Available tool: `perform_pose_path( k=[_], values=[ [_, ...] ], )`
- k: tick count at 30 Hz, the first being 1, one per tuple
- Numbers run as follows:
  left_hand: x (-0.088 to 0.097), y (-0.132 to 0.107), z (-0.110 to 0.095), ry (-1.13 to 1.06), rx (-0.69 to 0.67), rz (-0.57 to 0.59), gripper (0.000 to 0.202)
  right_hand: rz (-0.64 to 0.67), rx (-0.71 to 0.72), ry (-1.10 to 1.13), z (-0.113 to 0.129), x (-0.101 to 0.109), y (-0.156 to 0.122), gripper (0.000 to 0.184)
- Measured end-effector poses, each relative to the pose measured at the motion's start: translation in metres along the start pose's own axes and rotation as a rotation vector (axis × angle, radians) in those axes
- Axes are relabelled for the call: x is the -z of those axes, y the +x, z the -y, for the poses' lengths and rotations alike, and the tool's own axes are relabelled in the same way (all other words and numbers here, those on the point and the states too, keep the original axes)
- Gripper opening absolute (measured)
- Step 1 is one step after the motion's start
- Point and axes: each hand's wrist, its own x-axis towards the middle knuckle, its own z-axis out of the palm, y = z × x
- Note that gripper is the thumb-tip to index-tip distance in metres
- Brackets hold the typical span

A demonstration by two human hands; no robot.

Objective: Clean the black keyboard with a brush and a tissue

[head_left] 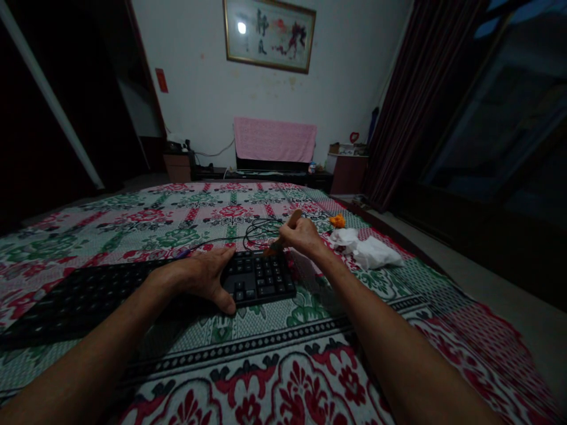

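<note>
One patterned bedspread (pixel 274 330) carries the keyboard (pixel 119 284), well in from its right edge; it could slide if left hand (pixel 200 274), spread open on it, eases off. Right hand (pixel 303 236), near cable coil (pixel 246 236) that might snag, grips brush (pixel 294 218); hard strokes could skip.

— Which pattern does the wide woven red, green and white fabric cover (pixel 301 386) have?

— It has red and green flowers and leaves on a pale ground, and across it runs a dark band with pale dots.

— And the long flat black keyboard (pixel 271 277)?

— Its keys are also black, with pale markings; the thin looped cable (pixel 248 235) is equally black. The slim brown-handled brush (pixel 294 219) shows orange-brown bristles.

— What of the others?

— The small crumpled bright orange piece (pixel 337 221) and the soft crumpled white bundle (pixel 377 252) look plain; the rectangular cloth towel (pixel 275 139) is pink.
</note>
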Motion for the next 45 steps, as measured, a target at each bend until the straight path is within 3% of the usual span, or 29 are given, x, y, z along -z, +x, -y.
perform_pose_path(
  k=[5, 12, 17, 20, 25, 28, 35, 39, 42, 45],
  values=[
    [-0.001, 0.001, 0.0, 0.006, 0.006, -0.018, 0.128, -0.135, -0.011, -0.016, 0.001, 0.014, 0.005, 0.019],
    [-0.001, 0.002, 0.001, 0.005, 0.0, -0.036, 0.129, 0.034, 0.098, 0.108, 0.006, -0.011, -0.006, 0.019],
    [-0.004, 0.005, 0.005, 0.001, -0.006, -0.03, 0.128, -0.079, 0.028, -0.108, 0.001, 0.011, -0.001, 0.018],
    [-0.004, 0.004, 0.006, -0.006, -0.007, -0.024, 0.131, -0.162, -0.005, -0.1, -0.001, 0.018, 0.003, 0.019],
    [-0.006, 0.005, 0.008, -0.01, -0.004, -0.014, 0.134, -0.03, 0.065, 0.159, 0.005, -0.002, -0.003, 0.019],
    [-0.007, 0.007, 0.009, -0.012, -0.012, -0.021, 0.133, 0.048, 0.091, 0.135, 0.008, -0.01, -0.01, 0.019],
    [-0.006, 0.006, 0.006, -0.012, -0.012, -0.024, 0.135, -0.063, 0.042, -0.105, 0.006, 0.011, -0.005, 0.019],
    [-0.003, 0.004, 0.003, -0.004, 0.02, -0.014, 0.135, -0.14, 0.05, 0.019, 0.008, 0.006, -0.005, 0.021],
    [-0.002, 0.004, 0.002, -0.011, 0.01, -0.016, 0.133, -0.064, 0.117, 0.152, 0.011, -0.006, -0.011, 0.022],
    [-0.002, 0.003, 0.003, -0.023, -0.02, -0.028, 0.13, 0.013, 0.174, 0.112, 0.013, -0.013, -0.017, 0.021]
  ],
)
